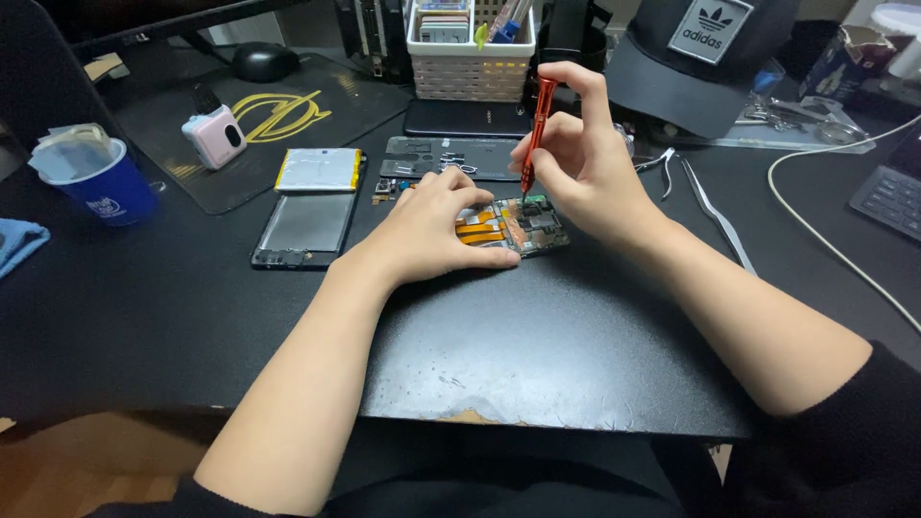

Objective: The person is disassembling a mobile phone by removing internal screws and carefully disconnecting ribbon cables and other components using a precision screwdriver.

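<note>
My left hand (436, 225) presses flat on the opened phone (513, 225) at worktop (576, 345) centre while my right hand (576, 158) grips the red screwdriver (537, 129) upright on its board; battery (318, 169) and frame (305, 228) already lie removed, board not yet out.

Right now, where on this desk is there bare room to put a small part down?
Bare desk lies between the forearms, below the opened phone, and at left between the blue cup and the screen panel. It is crowded behind the hands, around the basket, cap and tweezers.
</note>
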